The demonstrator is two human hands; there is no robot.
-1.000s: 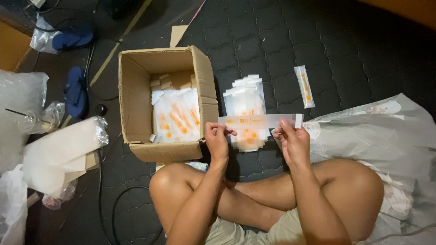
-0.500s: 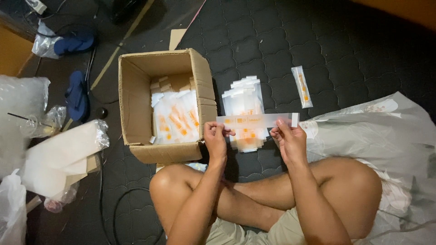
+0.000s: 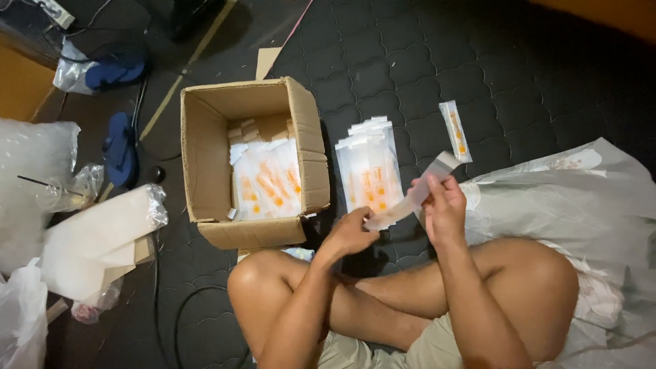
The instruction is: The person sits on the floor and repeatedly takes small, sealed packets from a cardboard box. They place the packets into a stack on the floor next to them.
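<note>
I sit cross-legged on a dark floor mat. My left hand (image 3: pixel 353 231) and my right hand (image 3: pixel 441 206) both hold one long clear plastic packet (image 3: pixel 413 195), which slants from lower left to upper right. Just beyond it lies a stack of clear packets with orange items inside (image 3: pixel 369 174). An open cardboard box (image 3: pixel 208 150) to the left holds several more such packets (image 3: pixel 266 184). One single packet (image 3: pixel 455 130) lies apart on the mat to the right.
A large clear plastic bag (image 3: pixel 567 198) spreads at my right knee. At left are a white wrapped bundle (image 3: pixel 96 239), crumpled plastic bags (image 3: pixel 31 171), a plastic cup (image 3: pixel 58 195), blue slippers (image 3: pixel 121 147) and a black cable (image 3: pixel 164 301).
The packet was held level and stretched between both hands; now it is tilted, with my right hand raised and my left hand lower. The view has shifted slightly.
</note>
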